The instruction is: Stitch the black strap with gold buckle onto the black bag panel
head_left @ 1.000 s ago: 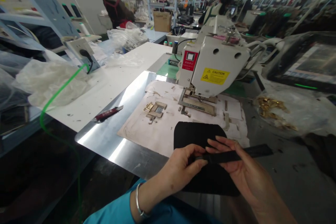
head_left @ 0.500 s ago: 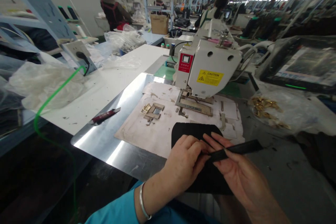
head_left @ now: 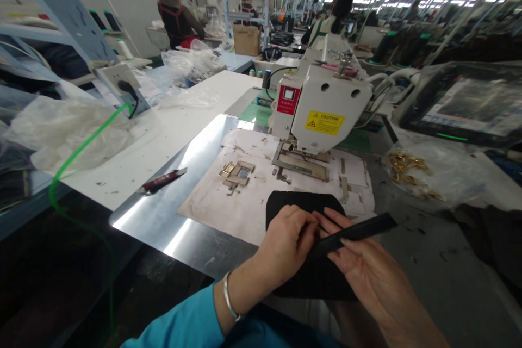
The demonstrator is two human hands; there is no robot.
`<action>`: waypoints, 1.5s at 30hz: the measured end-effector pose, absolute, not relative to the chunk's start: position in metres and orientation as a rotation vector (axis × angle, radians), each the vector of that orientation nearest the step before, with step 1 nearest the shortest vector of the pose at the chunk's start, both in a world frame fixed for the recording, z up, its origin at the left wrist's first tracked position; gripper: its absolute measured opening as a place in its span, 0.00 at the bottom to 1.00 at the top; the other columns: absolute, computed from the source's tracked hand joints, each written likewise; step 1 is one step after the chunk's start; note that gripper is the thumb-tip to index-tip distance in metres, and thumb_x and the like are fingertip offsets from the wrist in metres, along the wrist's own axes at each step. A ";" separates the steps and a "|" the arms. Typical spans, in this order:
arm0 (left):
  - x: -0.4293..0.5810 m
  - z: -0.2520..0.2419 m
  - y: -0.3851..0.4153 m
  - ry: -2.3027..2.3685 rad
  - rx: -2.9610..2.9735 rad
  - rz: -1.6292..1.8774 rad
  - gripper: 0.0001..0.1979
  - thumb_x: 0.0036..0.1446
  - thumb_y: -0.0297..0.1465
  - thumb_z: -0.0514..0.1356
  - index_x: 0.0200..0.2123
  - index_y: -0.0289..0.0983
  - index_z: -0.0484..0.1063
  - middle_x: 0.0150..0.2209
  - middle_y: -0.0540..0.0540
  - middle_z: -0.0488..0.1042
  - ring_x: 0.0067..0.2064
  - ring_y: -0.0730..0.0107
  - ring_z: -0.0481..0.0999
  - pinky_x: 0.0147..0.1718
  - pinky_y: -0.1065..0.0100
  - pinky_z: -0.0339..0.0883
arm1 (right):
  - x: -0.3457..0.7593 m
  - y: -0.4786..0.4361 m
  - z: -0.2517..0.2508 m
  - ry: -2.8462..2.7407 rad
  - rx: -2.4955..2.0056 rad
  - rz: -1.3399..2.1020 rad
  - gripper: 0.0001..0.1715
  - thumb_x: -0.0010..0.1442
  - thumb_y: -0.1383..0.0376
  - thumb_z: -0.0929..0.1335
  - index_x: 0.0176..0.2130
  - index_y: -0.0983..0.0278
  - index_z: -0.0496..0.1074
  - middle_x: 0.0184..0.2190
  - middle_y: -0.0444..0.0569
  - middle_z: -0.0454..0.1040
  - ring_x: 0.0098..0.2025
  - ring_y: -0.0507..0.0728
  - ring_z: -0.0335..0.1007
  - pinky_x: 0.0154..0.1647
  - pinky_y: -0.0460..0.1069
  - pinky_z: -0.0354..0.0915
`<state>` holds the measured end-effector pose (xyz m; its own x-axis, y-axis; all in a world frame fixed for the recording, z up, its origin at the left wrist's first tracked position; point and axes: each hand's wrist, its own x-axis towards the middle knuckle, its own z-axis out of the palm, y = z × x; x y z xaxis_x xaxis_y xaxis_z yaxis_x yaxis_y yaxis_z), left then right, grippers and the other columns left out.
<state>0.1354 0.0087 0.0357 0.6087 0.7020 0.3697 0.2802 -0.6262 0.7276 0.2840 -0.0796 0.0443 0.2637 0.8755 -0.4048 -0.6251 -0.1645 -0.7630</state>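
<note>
A flat black strip slants across the fingers of my right hand, pinned there by the thumb. My left hand, with a silver bangle at the wrist, pinches at the strip's near end; its fingertips partly hide what they grip. A thin dark edge runs between the two hands. Beneath both hands lies a black fabric panel with rounded corners, much of it covered by them. Just beyond stands a white sewing machine with a metal clamp frame over a pale work sheet.
On the metal plate at left rests a red-handled cutter. A small metal buckle sits on the sheet. At right are a clear bag of gold-coloured hardware and a screen. Other people work farther back.
Both hands have shifted slightly, and the strip's far end has moved a little left and up. The fingers of my left hand have drawn slightly back from the right hand.
</note>
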 end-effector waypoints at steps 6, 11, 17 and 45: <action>0.138 0.041 0.007 0.635 2.336 0.801 0.11 0.67 0.31 0.52 0.44 0.37 0.74 0.40 0.44 0.77 0.41 0.65 0.72 0.42 0.62 0.67 | 0.280 -0.079 0.043 -0.281 -1.187 1.309 0.25 0.50 0.60 0.76 0.49 0.52 0.76 0.53 0.50 0.77 0.57 0.62 0.70 0.56 0.58 0.70; 0.147 0.038 0.003 0.663 2.556 0.741 0.14 0.67 0.29 0.49 0.42 0.34 0.75 0.38 0.41 0.77 0.39 0.60 0.71 0.40 0.57 0.67 | 0.275 -0.076 0.044 -0.287 -1.147 1.302 0.16 0.47 0.61 0.77 0.39 0.55 0.80 0.50 0.48 0.79 0.47 0.56 0.74 0.43 0.49 0.74; 0.139 0.041 0.018 0.873 1.967 0.865 0.09 0.65 0.30 0.53 0.38 0.36 0.74 0.36 0.45 0.75 0.41 0.66 0.73 0.42 0.65 0.67 | 0.280 -0.076 0.046 -0.360 -1.167 1.377 0.22 0.52 0.57 0.75 0.48 0.54 0.77 0.46 0.50 0.80 0.48 0.59 0.75 0.49 0.55 0.72; 0.151 0.039 0.018 0.598 1.101 0.495 0.24 0.47 0.51 0.66 0.27 0.33 0.70 0.22 0.54 0.64 0.24 0.80 0.58 0.25 0.70 0.48 | 0.339 -0.063 0.053 -1.159 -1.882 -0.146 0.15 0.62 0.52 0.66 0.35 0.60 0.71 0.23 0.43 0.72 0.25 0.54 0.69 0.31 0.51 0.64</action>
<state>0.1513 0.0180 0.0391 0.7413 0.6410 -0.1992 -0.0758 0.3748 0.9240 0.3395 -0.0628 0.0525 0.5545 0.6591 0.5080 0.7644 -0.1621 -0.6241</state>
